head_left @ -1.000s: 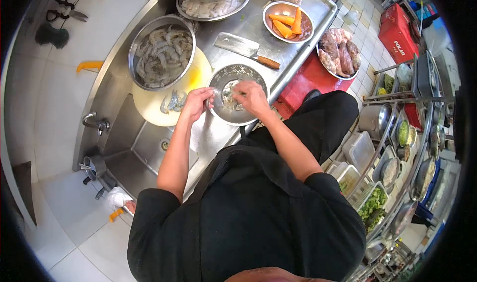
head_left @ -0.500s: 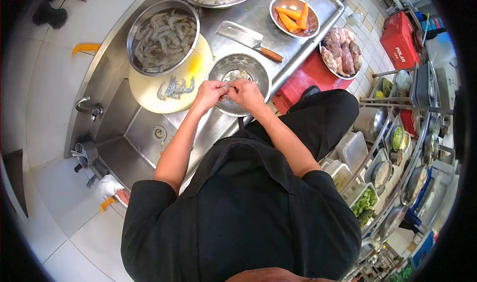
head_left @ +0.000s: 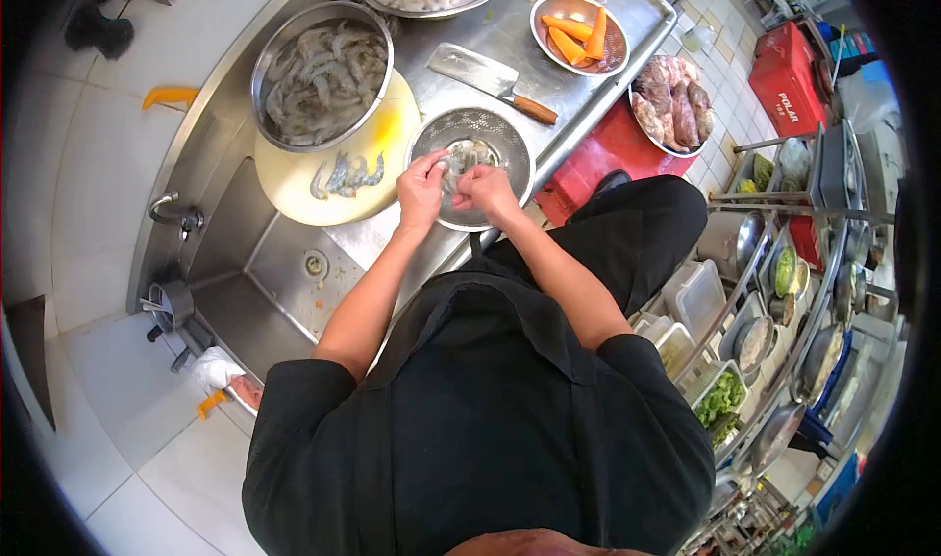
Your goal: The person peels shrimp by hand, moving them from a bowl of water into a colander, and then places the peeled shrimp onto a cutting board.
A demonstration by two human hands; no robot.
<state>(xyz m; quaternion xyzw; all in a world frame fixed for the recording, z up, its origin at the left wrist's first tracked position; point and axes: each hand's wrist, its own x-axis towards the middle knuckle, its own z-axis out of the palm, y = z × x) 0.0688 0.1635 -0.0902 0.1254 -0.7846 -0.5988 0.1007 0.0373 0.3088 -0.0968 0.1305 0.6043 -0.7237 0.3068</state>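
1. Since a second ago, left hand (head_left: 421, 192) has been brought from the board (head_left: 294, 192) to right hand (head_left: 487, 192).
2. A shrimp (head_left: 454, 170) is pinched by both sets of closed fingers, over the colander (head_left: 490, 125).
3. Few shrimps (head_left: 345, 176) are laid left of the fingers; the bowl (head_left: 321, 71) beyond is judged mostly unworked.

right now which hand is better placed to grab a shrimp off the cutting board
Left, probably. The left hand sits at the colander edge nearest the shrimp on the cutting board; the right hand is on the far side.
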